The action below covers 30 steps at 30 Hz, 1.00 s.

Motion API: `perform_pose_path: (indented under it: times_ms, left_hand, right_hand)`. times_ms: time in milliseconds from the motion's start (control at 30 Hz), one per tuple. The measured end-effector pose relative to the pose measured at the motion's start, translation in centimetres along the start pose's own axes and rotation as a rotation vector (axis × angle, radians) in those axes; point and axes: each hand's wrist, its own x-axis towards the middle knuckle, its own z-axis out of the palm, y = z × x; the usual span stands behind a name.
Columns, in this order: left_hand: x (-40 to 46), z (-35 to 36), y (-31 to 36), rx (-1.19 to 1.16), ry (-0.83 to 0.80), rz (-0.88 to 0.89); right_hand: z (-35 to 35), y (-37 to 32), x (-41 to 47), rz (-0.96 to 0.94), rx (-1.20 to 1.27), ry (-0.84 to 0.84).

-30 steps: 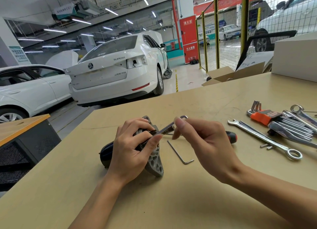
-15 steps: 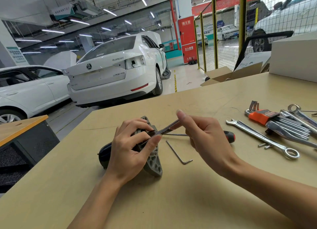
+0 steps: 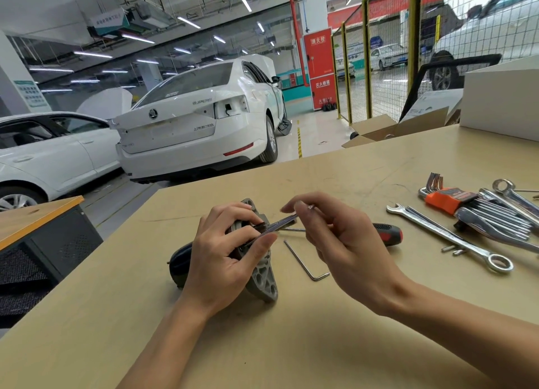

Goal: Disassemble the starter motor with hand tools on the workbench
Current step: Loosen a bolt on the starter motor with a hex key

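Left hand [image 3: 221, 260] grips starter motor [image 3: 262, 283]; right hand [image 3: 344, 248] pinches wrench [image 3: 280, 223].

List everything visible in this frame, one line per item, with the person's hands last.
starter motor: 1, grey and black, workbench centre
small wrench: 1, silver, on the motor
workbench: 1, tan
L-shaped hex key: 1, silver, right of motor
screwdriver: 1, red-black handle, behind right hand
combination wrench: 1, silver, right
hex key set: 1, orange holder, far right
cars: 2, white, behind
left hand: grips motor
right hand: pinches wrench
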Motion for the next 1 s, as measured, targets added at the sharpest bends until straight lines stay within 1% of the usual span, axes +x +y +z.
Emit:
perform_pose_path:
  times_ms: [267,433,567,700,833,1000]
  left_hand:
    - [-0.05,-0.11,0.03,0.008,-0.006,0.002]
    - [-0.03,-0.05,0.12,0.005,-0.008,-0.013]
    - [-0.03,0.00,0.06,0.002,-0.011,-0.028]
    - [-0.04,0.02,0.07,-0.006,-0.004,-0.022]
    - [-0.04,0.01,0.07,-0.017,-0.002,-0.024]
    - [-0.02,-0.06,0.11,-0.025,-0.006,-0.035]
  right_hand:
    - [-0.07,-0.77,-0.28,-0.014,0.074,-0.010]
    - [-0.05,-0.75,-0.18,0.017,0.109,0.047]
    - [-0.13,-0.50,0.05,0.078,0.049,0.133]
    - [-0.23,-0.40,0.16,0.176,-0.030,0.184]
    - [-0.34,-0.57,0.34,0.271,-0.072,0.204]
    - [-0.25,-0.59,0.35,0.308,-0.079,0.200]
